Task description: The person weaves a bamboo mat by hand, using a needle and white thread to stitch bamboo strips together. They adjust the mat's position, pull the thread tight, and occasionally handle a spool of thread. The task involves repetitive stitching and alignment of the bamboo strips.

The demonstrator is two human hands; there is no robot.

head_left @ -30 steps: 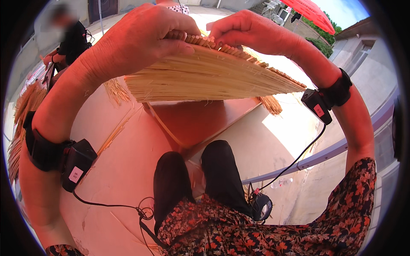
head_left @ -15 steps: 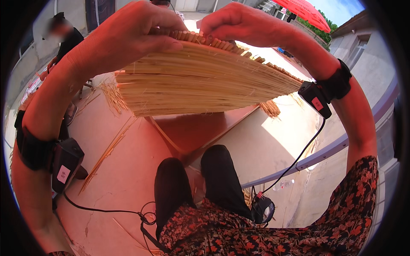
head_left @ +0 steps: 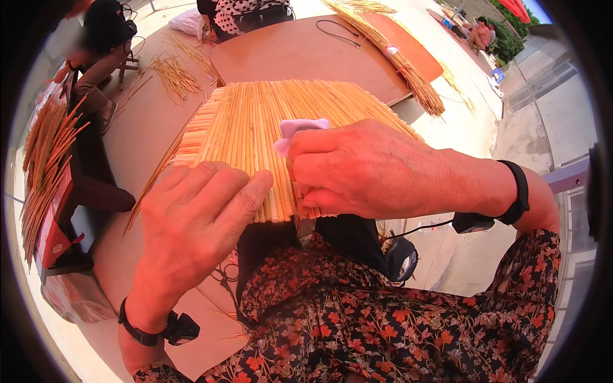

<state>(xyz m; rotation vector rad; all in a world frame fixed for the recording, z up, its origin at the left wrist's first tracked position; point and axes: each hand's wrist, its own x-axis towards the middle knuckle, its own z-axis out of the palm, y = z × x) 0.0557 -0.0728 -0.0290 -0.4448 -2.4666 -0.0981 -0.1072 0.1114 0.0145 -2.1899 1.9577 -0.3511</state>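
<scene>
A mat of straw stalks (head_left: 246, 121) lies flat in front of me, its stalks running away from my body and its near edge above my lap. At the near left corner my left hand (head_left: 198, 220) is closed on the mat, thumb stretched along the top. My right hand (head_left: 367, 169) is bent into a fist over the near edge, with a pale lilac cloth-like piece (head_left: 300, 129) showing beyond its knuckles. The right fingertips are partly hidden; they seem to press the piece against the stalks.
Beyond the mat stands a brown table (head_left: 287, 54) with a tied straw bundle (head_left: 408, 70) and a dark thin loop (head_left: 338, 33) on it. Loose stalks (head_left: 175, 76) lie on the floor. More stalks (head_left: 48, 166) rest on a bench at left. Other people sit nearby.
The mat was raised and tilted, both my hands at its far upper edge. Now it is lowered and flat, with my hands at its near edge. The lilac piece shows at my right hand.
</scene>
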